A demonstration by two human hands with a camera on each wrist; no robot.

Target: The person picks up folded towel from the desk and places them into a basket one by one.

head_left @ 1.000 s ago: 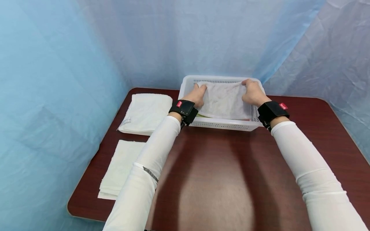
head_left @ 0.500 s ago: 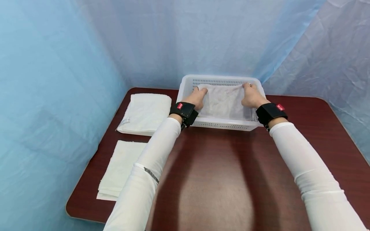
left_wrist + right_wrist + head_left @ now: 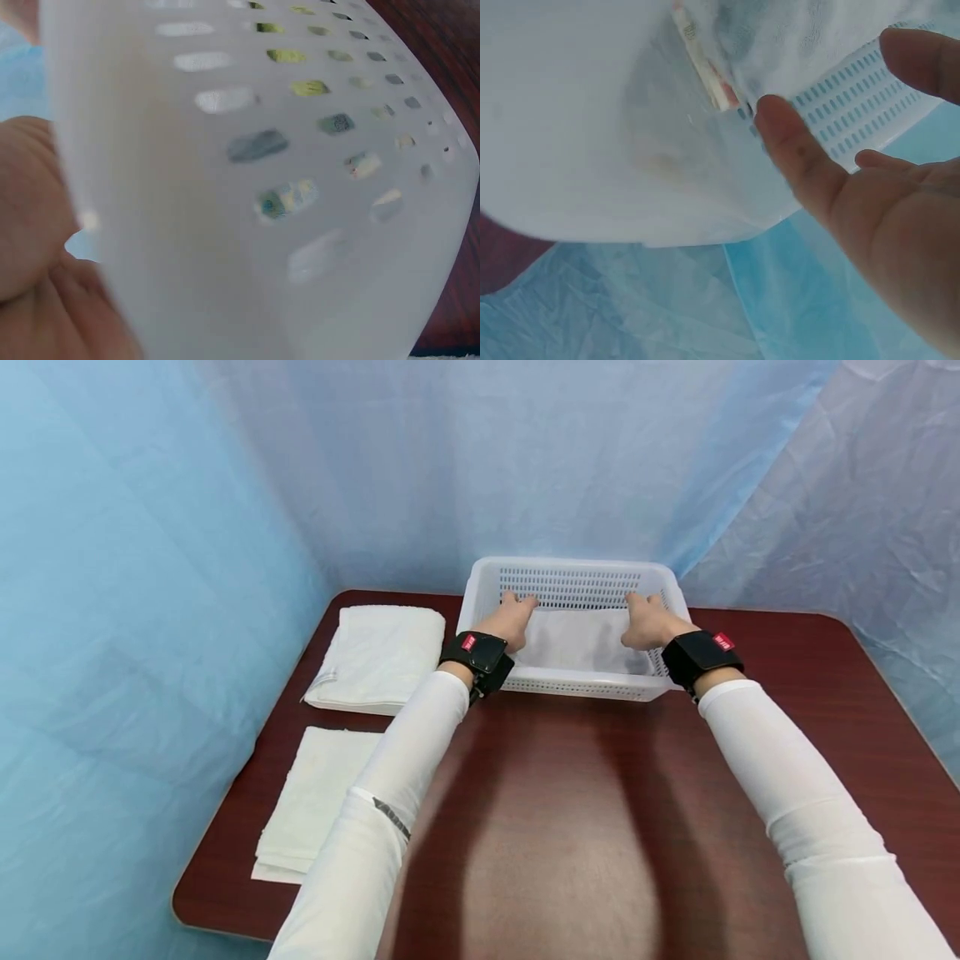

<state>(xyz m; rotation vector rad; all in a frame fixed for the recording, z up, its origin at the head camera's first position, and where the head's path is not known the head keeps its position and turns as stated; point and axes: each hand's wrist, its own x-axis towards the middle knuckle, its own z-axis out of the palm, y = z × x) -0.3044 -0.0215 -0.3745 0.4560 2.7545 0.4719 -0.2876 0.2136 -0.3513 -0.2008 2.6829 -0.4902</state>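
Note:
A white cloth (image 3: 573,639) lies flat in a white slotted plastic basket (image 3: 585,677) at the table's back. Over the basket's left part is my left hand (image 3: 512,620), thumb and fingers apart. My right hand (image 3: 649,623) hovers over the right part. The right wrist view shows that hand (image 3: 889,206) with thumb and fingers spread, nothing between them, and the cloth (image 3: 810,34) beyond. In the left wrist view the basket's wall (image 3: 187,225) hides much of my left hand (image 3: 30,240); yellow-green and patterned material shows through its slots.
Left of the basket lies a folded white towel (image 3: 382,656). Nearer the front are folded off-white cloths (image 3: 318,797), partly covered by my left sleeve. Blue sheeting (image 3: 555,460) hangs right behind the dark red table (image 3: 555,827).
The cloth's far edge has gone down into the basket, baring the slotted back wall. Both hands have lowered slightly and let go of the cloth.

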